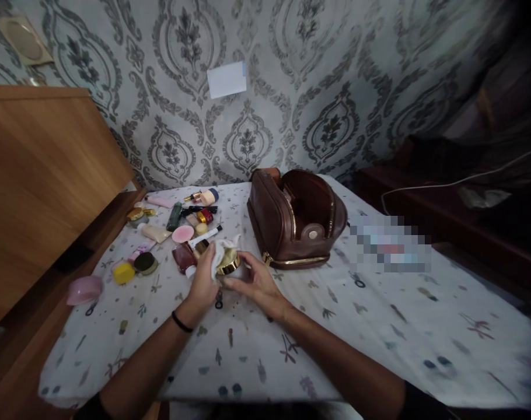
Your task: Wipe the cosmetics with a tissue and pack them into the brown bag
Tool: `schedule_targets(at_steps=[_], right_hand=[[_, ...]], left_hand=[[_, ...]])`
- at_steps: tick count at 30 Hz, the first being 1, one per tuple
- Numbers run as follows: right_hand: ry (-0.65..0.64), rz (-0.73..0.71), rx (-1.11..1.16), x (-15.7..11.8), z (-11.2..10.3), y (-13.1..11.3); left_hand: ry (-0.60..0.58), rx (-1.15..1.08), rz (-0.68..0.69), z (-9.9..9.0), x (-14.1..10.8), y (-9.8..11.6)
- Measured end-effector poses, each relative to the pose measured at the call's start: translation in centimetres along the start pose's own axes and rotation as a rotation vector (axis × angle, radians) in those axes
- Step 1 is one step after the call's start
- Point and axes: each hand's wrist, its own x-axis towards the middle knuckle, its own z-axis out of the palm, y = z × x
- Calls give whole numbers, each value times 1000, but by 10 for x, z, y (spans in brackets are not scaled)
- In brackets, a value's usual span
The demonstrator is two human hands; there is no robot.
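Left hand: holds white tissue against the gold-banded jar
Right hand: clasps the jar's side — likely to steady it
Brown bag: unzipped, within easy reach

Head-worn view; faces forward, down over table.

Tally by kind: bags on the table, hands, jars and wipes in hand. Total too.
Brown bag: 1
Hands (left hand, right hand): 2
Gold-banded jar: 1
White wipe, cloth or tissue unclear: 1
Total: 5
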Motion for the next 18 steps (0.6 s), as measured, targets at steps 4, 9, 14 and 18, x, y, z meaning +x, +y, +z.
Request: schedule_targets(at_steps=[4,9,14,18], right_hand=[[57,0,-31,3,-5,-1],[138,-172,-436,2,-10,5],[57,-247,-747,-5,-8,6],[15,-257,-837,-8,-5,7]], left_hand=[[-121,353,168,-1,-7,6],[-387,888,464,1,-6,22],[-351,1104,484,2,-5,20],[-337,1103,449,3,-5,22]])
